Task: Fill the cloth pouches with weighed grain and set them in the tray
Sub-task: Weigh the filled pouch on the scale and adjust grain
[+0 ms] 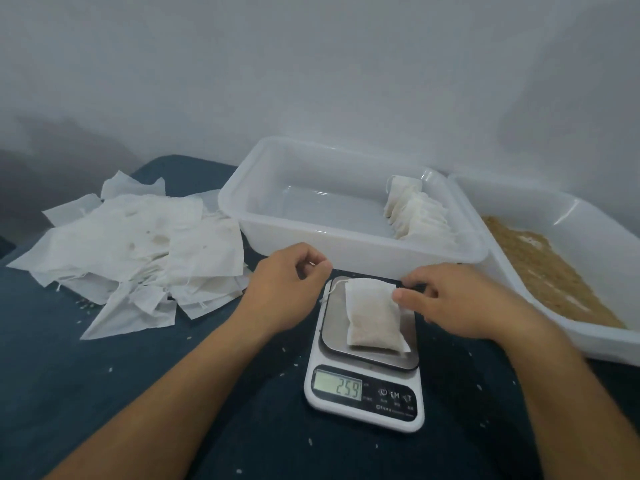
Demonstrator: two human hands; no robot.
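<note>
A plain pale wall rises behind a work surface covered in dark blue cloth, dimly and evenly lit, with shadow gathering toward the far left corner.
</note>
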